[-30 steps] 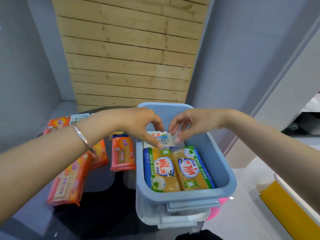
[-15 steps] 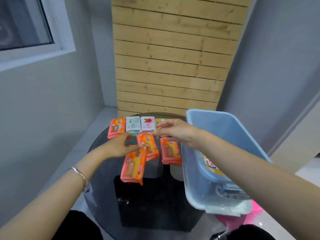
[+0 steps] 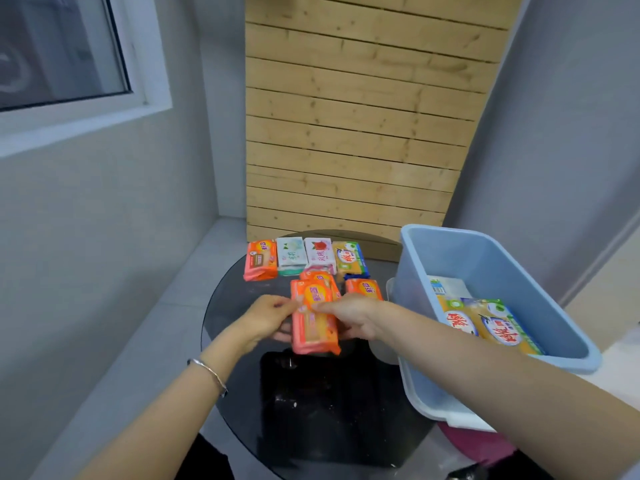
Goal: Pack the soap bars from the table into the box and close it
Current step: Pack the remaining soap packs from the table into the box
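Both hands hold one long orange soap pack (image 3: 314, 318) above the round glass table (image 3: 239, 358). My left hand (image 3: 266, 320) grips its left edge and my right hand (image 3: 349, 318) grips its right edge. More soap lies behind: another orange pack (image 3: 320, 277) under it, an orange pack (image 3: 363, 289) to the right, and a back row of an orange bar (image 3: 260, 259), a white-green bar (image 3: 291, 256), a white-red bar (image 3: 319, 254) and a yellow bar (image 3: 349, 258). The open blue box (image 3: 540, 306) at the right holds two yellow soap packs (image 3: 485, 323) and a white bar (image 3: 448, 287).
The box sits on its pale lid (image 3: 422, 403) at the table's right edge, with something pink (image 3: 474, 445) below. A wooden slat panel (image 3: 356, 133) stands behind the table. Grey walls and a window (image 3: 59, 53) are at the left.
Both hands left the box, where they had set the white bar, and swung left to the table. They have closed on the long orange pack and lifted it.
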Demonstrator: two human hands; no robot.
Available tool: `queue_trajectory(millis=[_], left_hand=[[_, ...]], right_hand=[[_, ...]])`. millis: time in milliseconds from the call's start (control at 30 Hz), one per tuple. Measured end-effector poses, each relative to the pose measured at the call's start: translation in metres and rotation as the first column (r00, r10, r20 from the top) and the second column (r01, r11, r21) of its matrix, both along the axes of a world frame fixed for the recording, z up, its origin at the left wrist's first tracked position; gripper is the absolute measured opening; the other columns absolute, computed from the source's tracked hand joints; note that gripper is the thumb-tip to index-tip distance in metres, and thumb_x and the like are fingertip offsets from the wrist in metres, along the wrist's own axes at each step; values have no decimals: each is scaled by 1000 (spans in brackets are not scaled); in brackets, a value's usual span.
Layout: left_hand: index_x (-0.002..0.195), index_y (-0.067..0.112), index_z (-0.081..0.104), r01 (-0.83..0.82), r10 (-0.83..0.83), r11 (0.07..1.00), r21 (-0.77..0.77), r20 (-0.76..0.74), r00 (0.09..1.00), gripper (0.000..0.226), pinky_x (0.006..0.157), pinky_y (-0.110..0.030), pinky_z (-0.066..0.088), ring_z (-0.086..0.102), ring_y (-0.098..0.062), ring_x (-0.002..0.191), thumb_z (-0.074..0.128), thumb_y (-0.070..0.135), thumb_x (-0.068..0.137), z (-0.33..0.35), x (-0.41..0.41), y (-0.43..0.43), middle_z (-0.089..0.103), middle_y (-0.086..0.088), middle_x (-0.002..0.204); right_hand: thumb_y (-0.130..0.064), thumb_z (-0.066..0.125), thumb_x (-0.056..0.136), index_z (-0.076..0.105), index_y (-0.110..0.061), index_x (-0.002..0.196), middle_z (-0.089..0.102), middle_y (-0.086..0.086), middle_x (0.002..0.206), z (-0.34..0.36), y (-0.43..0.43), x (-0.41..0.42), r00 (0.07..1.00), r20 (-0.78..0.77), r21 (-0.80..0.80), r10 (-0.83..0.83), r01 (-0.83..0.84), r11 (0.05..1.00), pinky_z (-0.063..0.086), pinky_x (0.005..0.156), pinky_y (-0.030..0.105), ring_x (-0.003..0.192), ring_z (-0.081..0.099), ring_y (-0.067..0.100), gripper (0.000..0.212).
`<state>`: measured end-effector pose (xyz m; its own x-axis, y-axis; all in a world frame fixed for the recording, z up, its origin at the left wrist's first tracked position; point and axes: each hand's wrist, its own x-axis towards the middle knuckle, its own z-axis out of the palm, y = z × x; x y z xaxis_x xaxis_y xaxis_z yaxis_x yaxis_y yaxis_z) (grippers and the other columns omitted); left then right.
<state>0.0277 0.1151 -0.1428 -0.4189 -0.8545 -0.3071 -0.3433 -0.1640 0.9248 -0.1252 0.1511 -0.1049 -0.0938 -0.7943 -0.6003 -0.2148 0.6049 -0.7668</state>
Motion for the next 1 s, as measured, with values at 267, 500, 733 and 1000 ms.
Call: queue_trajectory(millis=[267,500,733,1000], left_hand=[[119,12,54,-170,189,982,87,-310,932,54,71,-34,58,68,-26,92,28,53,96,51,-43,-36,66,-10,111],[131,19,49,-69,116,988,-139,363,924,81,106,-44,41,50,-29,124,48,71,70,-12,-83,-61,55,-9,135],[140,6,26,-232,324,945,-231,555,766,95,106,-40,34,34,-32,132,71,53,71,-29,-114,-59,36,-16,140],[132,10,34,-221,342,935,-278,538,770,86,101,-44,43,47,-34,125,76,47,67,-30,-115,-63,51,-13,132]], right_hand=[[-20,66,86,64,-11,98,73,2,76,77,-7,-50,990,135,-349,-46,91,933,56,57,22,63,68,10,16],[-19,65,86,63,-9,105,70,5,81,106,8,-123,981,156,-446,-112,171,879,55,56,20,65,65,13,22],[-19,65,85,60,-16,101,71,4,88,101,13,-194,972,122,-402,-199,232,886,54,64,24,73,68,12,17],[-20,67,84,57,-7,115,70,9,101,51,7,-218,987,18,-226,-162,162,960,53,68,24,86,67,18,35]])
